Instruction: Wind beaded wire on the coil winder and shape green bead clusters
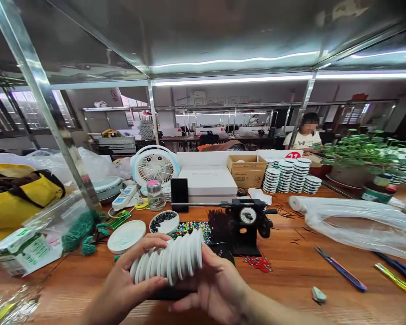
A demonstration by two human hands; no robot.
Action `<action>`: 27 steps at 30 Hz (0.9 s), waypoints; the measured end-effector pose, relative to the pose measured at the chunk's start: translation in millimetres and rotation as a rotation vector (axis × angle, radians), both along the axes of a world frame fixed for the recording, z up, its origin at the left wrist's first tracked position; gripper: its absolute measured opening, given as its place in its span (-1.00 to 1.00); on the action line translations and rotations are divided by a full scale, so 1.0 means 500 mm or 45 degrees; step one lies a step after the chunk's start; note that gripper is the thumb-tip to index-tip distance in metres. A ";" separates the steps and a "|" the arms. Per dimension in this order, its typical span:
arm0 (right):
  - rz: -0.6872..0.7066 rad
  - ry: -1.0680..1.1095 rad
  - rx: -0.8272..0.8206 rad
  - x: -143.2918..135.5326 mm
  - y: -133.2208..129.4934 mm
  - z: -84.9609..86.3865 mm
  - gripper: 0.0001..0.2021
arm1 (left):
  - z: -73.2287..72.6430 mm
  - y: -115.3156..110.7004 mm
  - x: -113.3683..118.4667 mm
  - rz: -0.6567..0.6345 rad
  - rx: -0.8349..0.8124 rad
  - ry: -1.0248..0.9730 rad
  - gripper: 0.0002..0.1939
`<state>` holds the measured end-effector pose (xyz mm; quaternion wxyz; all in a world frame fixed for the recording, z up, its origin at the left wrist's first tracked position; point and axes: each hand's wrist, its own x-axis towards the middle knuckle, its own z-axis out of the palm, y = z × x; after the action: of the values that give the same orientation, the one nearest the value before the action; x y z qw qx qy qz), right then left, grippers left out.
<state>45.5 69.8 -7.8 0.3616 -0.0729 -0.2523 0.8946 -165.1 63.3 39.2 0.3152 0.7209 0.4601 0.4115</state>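
A row of white round spools (169, 259), stacked on their side, is held up above the near edge of the wooden table. My left hand (122, 280) wraps round the left part of the row, thumb below and fingers over the top. At the right end my right hand (219, 280) supports it, with the thumb against the last spool and the other fingers underneath. Just behind the hands lie many coloured beads (196, 230) and a white dish of black pieces (164, 222). A black hand-cranked machine (248, 221) with a long rod stands beyond my right hand.
Left are a white lid (126, 236), green thread (79, 230), a carton (23, 253) and a metal post. Right are tweezers (341, 268), plastic film (355, 225) and red pieces (259, 262). Behind stand a fan (154, 167), spool stacks (286, 176) and a seated person (304, 135).
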 end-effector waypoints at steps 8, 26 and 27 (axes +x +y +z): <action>0.035 -0.086 0.059 -0.175 0.143 0.008 -0.48 | 0.030 0.098 -0.141 0.242 -0.246 -0.046 -0.42; -0.446 -0.120 -0.104 -0.169 0.214 0.030 -0.61 | 0.069 0.256 -0.104 -0.035 -0.215 0.003 -0.45; -0.450 -0.111 -0.113 -0.163 0.213 0.030 -0.61 | 0.070 0.258 -0.097 -0.040 -0.211 0.019 -0.44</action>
<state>-36.2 176.3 7.3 0.4981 -0.1709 -0.2112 0.8234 -213.6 192.4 74.3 0.3769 0.7025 0.4834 0.3616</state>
